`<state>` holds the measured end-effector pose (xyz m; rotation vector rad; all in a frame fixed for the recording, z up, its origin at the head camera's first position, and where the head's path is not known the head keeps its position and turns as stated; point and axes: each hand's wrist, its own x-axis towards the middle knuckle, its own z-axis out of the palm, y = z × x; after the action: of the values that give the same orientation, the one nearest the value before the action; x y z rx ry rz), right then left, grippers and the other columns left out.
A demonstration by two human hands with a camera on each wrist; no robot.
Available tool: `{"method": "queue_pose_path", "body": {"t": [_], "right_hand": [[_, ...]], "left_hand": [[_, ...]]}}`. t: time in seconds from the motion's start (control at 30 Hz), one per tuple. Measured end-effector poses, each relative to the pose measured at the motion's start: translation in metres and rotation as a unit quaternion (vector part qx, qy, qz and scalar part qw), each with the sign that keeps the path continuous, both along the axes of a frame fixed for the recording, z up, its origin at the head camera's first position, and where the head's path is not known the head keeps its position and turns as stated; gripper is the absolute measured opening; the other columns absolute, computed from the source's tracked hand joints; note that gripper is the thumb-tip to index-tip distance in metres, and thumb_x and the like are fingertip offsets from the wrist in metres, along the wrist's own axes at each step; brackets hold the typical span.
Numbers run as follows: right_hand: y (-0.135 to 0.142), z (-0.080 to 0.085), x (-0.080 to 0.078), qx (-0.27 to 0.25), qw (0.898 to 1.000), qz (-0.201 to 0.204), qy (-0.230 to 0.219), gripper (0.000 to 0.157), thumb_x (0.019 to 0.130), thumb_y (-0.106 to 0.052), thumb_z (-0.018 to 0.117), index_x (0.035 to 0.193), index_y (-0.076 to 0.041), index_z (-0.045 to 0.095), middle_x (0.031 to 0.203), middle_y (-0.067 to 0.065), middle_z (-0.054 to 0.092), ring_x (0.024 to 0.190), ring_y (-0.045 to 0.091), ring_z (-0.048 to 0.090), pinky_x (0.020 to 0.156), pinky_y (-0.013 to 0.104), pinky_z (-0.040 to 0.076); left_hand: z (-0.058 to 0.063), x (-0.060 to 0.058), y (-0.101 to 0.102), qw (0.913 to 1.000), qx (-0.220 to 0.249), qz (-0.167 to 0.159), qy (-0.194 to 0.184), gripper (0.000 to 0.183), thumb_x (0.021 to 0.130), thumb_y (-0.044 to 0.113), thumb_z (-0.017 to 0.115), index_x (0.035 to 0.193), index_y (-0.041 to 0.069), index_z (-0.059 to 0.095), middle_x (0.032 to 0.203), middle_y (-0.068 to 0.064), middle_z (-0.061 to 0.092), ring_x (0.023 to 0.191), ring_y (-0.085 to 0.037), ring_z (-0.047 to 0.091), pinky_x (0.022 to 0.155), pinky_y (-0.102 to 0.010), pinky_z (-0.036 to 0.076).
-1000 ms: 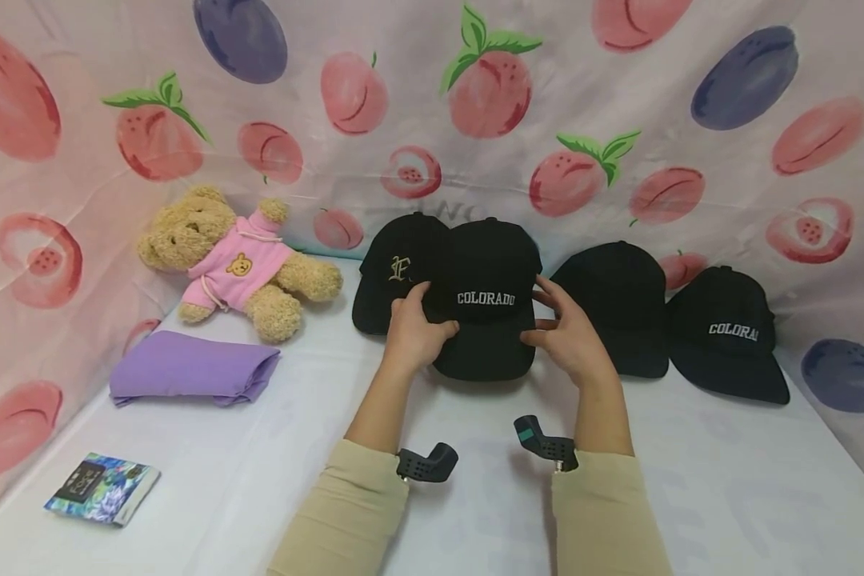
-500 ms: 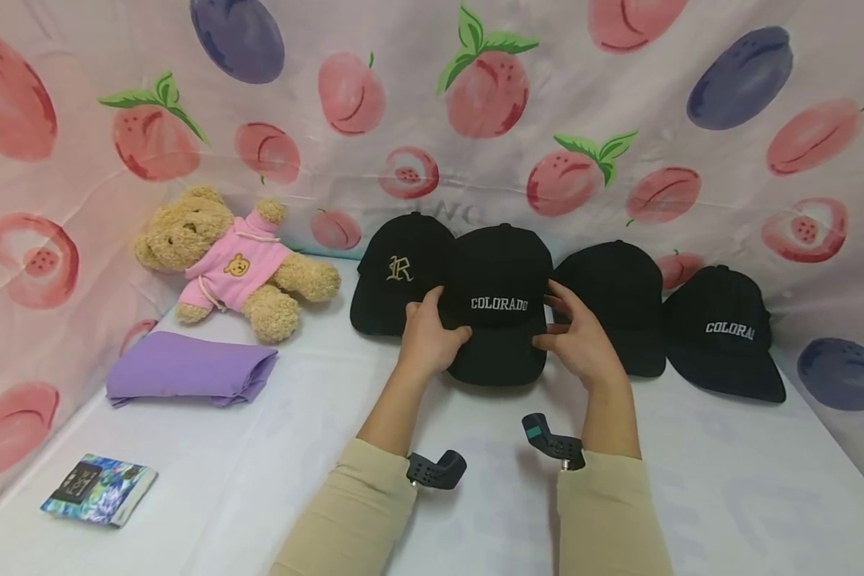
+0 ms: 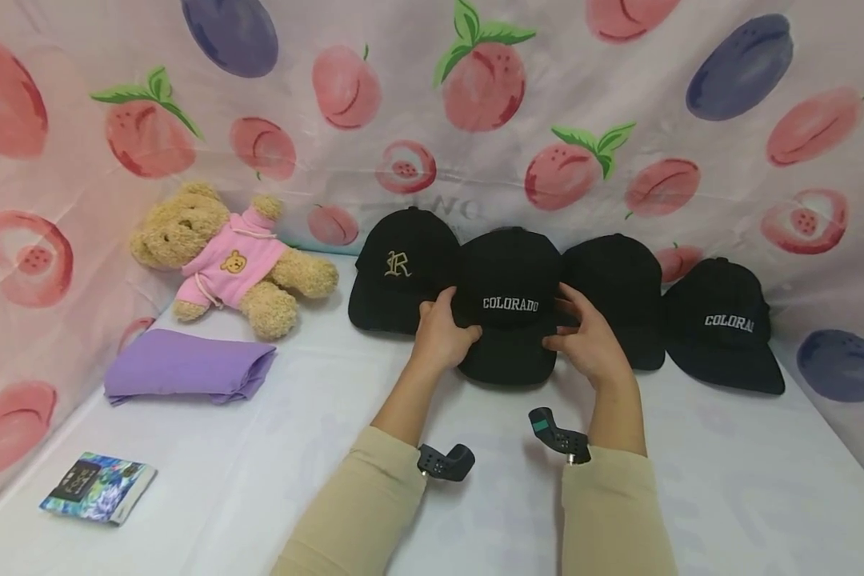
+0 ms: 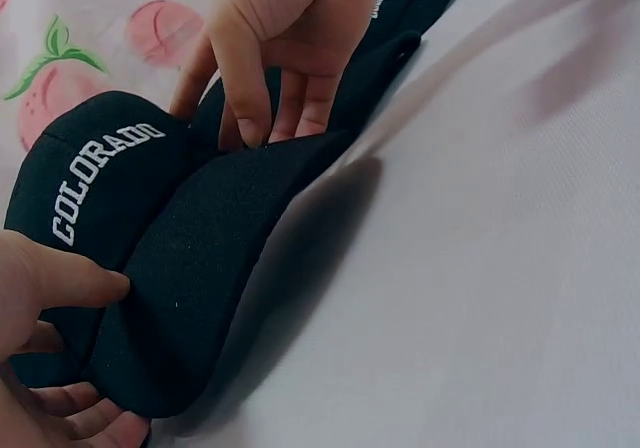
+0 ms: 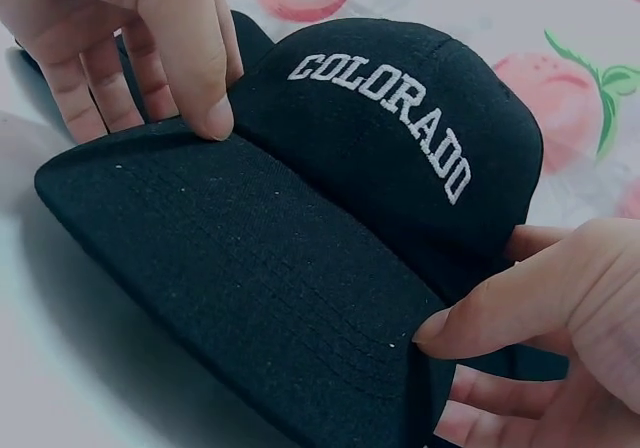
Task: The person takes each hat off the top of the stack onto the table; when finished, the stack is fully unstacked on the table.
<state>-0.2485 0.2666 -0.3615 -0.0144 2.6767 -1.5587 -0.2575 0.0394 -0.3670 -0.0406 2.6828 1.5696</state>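
Note:
Both hands hold a black baseball cap (image 3: 507, 272) with white COLORADO lettering, one at each side of its brim. In the head view the left hand (image 3: 442, 332) grips the left edge, thumb on top of the brim and fingers below, as the left wrist view also shows. On the opposite edge the right hand (image 3: 586, 340) pinches the brim the same way; its thumb (image 5: 470, 318) presses near the brim's corner in the right wrist view. Behind to the left sits a black cap with a gold R (image 3: 403, 268). A plain-looking black cap (image 3: 615, 296) stands just right of the held one.
Farther right is another black cap (image 3: 723, 328) with partly visible white lettering. On the left lie a teddy bear (image 3: 234, 260) in a pink top, a folded purple cloth (image 3: 190, 366) and a colourful packet (image 3: 98, 488). A fruit-printed curtain (image 3: 475, 176) hangs behind the white table (image 3: 504, 512).
The held cap has moved to the right and slightly down, with both hands on it. More of the gold R cap now shows, and the cap on its right is more overlapped.

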Motion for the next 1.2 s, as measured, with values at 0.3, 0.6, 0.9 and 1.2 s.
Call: {"method": "queue_pose_path", "body": {"t": [0.3,0.6,0.9,1.2], "right_hand": [[0.006,-0.003,-0.001,0.003,1.000,-0.024,-0.003,0.100,0.087,0.006,0.069,0.168,-0.023,0.017,0.169,0.017,0.030,0.138,0.045,0.046,0.112,0.057,0.042],[0.006,-0.007,0.000,0.020,0.999,-0.034,-0.017,0.098,0.088,0.005,0.067,0.168,-0.020,0.016,0.169,0.018,0.027,0.140,0.046,0.044,0.117,0.059,0.038],[0.006,-0.009,-0.003,0.027,0.998,-0.048,-0.008,0.097,0.088,0.004,0.066,0.167,-0.019,0.016,0.169,0.019,0.027,0.141,0.046,0.045,0.118,0.058,0.037],[0.001,-0.009,-0.009,0.019,0.999,-0.050,-0.008,0.095,0.089,0.003,0.065,0.167,-0.020,0.017,0.169,0.018,0.028,0.143,0.046,0.045,0.118,0.058,0.037]], "left_hand": [[-0.004,-0.008,0.010,0.9996,-0.012,-0.025,-0.012,0.078,0.093,0.018,0.074,0.161,0.013,0.035,0.146,-0.024,0.041,0.133,-0.038,0.051,0.116,-0.048,0.041],[-0.014,-0.013,0.012,0.9989,-0.024,-0.038,-0.014,0.078,0.094,0.019,0.073,0.161,0.012,0.034,0.149,-0.025,0.040,0.136,-0.038,0.050,0.117,-0.048,0.041],[-0.015,-0.023,0.012,0.9986,-0.022,-0.049,-0.004,0.078,0.095,0.019,0.072,0.163,0.013,0.032,0.153,-0.026,0.038,0.137,-0.040,0.048,0.118,-0.048,0.039],[-0.009,-0.026,0.007,0.9974,-0.047,-0.054,-0.004,0.078,0.096,0.020,0.071,0.163,0.011,0.031,0.153,-0.026,0.038,0.136,-0.040,0.049,0.118,-0.048,0.039]]}}
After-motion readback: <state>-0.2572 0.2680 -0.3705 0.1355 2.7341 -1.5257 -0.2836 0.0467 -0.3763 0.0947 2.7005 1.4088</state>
